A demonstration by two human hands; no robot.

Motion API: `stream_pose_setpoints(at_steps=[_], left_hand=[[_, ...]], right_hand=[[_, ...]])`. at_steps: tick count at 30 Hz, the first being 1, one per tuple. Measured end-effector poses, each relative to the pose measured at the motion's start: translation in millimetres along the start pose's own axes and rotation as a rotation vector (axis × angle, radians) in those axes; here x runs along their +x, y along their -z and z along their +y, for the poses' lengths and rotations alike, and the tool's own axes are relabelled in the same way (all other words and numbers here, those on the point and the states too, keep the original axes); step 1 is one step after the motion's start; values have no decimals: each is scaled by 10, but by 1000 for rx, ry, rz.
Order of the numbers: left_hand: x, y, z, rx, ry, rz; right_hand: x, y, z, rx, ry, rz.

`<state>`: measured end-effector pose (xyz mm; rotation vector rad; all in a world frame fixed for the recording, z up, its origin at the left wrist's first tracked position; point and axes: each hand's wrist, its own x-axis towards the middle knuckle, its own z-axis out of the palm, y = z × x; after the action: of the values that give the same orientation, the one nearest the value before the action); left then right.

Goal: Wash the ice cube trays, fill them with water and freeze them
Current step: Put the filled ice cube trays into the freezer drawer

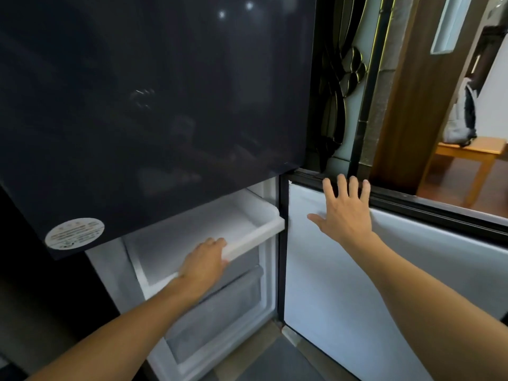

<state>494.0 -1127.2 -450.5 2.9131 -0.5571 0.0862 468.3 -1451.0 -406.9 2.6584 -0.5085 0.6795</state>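
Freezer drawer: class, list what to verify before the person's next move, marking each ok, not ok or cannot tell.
1. Freezer door stands open: ok.
2. Right hand lies flat on the door's inner side: ok.
3. Left hand grips the top drawer's front lip: ok.
4. Top drawer sits partly out: ok.
5. Lower drawer sits pushed in: ok.
6. Room inside the top drawer: cannot tell, pale blur.

Two hands, one pulled-out drawer, one sticker, one backpack.

White freezer drawer partly out
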Motion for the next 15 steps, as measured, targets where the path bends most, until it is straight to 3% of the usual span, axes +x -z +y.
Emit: stream_pose_setpoints(at_steps=[8,11,15], left_hand=[[-475,9,257,-108,-155,-40],[-629,128,189,-147,-175,-55],[-929,420,-83,-170,-142,89]], right_hand=[[-81,321,-23,30,36,-156],[-295,618,-199,64,157,-126],[-593,1136,-613,264,334,-22]])
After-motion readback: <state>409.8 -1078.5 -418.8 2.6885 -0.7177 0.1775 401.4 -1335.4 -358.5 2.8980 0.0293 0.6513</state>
